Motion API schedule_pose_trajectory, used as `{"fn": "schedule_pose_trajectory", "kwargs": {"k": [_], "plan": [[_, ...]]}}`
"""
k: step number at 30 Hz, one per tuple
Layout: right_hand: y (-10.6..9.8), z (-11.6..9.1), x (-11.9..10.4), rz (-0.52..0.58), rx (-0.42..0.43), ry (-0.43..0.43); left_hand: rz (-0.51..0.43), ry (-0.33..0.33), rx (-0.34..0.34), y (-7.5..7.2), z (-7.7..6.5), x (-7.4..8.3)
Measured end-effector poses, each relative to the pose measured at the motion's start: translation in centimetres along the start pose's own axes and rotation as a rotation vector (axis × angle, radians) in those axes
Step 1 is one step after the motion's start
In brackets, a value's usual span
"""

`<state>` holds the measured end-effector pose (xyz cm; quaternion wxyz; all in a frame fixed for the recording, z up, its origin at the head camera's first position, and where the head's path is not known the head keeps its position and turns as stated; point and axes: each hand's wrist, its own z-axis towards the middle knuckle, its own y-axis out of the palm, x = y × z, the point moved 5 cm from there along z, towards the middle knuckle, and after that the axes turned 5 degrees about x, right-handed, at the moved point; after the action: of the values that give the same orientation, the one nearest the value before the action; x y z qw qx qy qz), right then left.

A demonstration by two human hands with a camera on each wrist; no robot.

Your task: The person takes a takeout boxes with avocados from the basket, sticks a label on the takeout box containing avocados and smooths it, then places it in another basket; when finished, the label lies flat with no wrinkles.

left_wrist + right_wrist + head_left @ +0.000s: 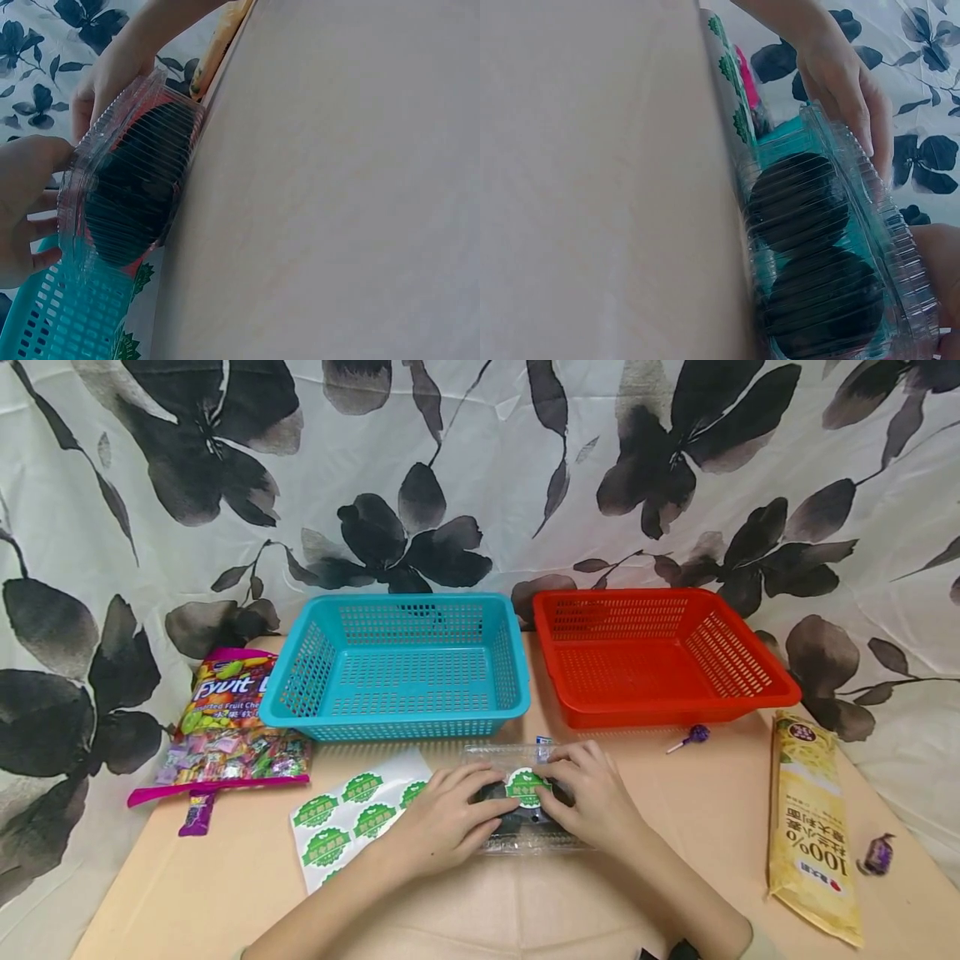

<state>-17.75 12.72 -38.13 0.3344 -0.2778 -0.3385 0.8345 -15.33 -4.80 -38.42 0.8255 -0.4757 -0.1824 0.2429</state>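
A clear plastic clamshell box (536,845) lies on the table before me, with dark round items (825,304) visible through its ribbed side in the right wrist view. On its lid is a round green-and-white sticker (527,787). My left hand (447,817) rests on the lid from the left, fingers spread, with the thumb and fingertips at the sticker's left edge. From the right, my right hand (591,792) touches the sticker's other edge with its thumb and fingertips. Partly under my left forearm lies a sheet of matching stickers (352,814).
Behind the box stand a blue basket (397,729) and a red basket (675,714). A fruit candy bag (225,727) and a small purple candy (197,814) lie left. Right are a lollipop (697,734), a yellow noodle packet (813,827) and another wrapped candy (877,855).
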Motion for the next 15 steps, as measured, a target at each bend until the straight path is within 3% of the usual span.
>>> {"fn": "schedule_pose_trajectory", "kwargs": {"k": [15], "plan": [[-0.25,-0.11,-0.07,0.02,-0.047,-0.015,-0.013,-0.055,-0.025,0.08,-0.41,-0.24]]}}
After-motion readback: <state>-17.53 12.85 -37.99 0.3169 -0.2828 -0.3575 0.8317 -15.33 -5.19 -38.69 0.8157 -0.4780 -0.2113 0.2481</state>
